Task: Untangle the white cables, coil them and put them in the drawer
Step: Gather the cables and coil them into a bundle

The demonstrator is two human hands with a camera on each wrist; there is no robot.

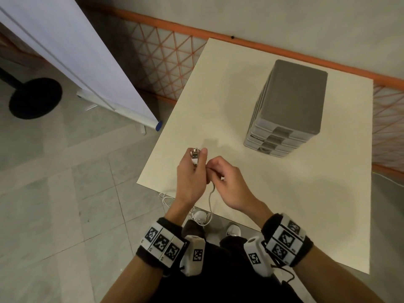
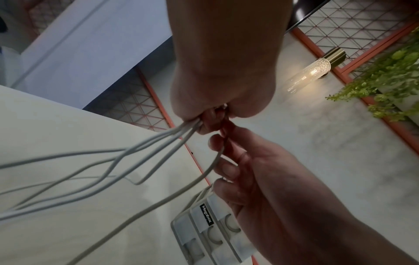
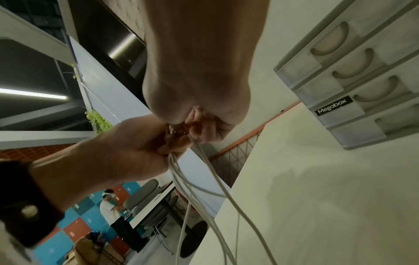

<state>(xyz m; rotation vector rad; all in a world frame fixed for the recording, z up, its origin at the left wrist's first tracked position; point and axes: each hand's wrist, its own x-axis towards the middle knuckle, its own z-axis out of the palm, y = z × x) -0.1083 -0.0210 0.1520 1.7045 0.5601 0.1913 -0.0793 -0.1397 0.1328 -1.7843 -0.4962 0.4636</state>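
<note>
Above the near left corner of the cream table (image 1: pixel 273 193), my left hand (image 1: pixel 199 162) grips a bundle of white cables (image 2: pixel 145 161), with a silver USB plug (image 1: pixel 194 155) sticking up between its thumb and fingers. My right hand (image 1: pixel 213 171) sits close beside it, its curled fingers pinching one strand (image 2: pixel 216 157) just below the left fist. The loose lengths (image 1: pixel 210 200) hang over the table's front edge toward the floor. The grey Megabox drawer unit (image 1: pixel 288 106) stands further back on the right, all its drawers closed.
An orange-framed mesh fence (image 1: pixel 161 62) runs behind the table. A white roll-up banner (image 1: pixel 72 62) and a black round stand base (image 1: pixel 35 98) stand on the tiled floor to the left. My white shoes (image 1: pixel 232 230) are under the table edge.
</note>
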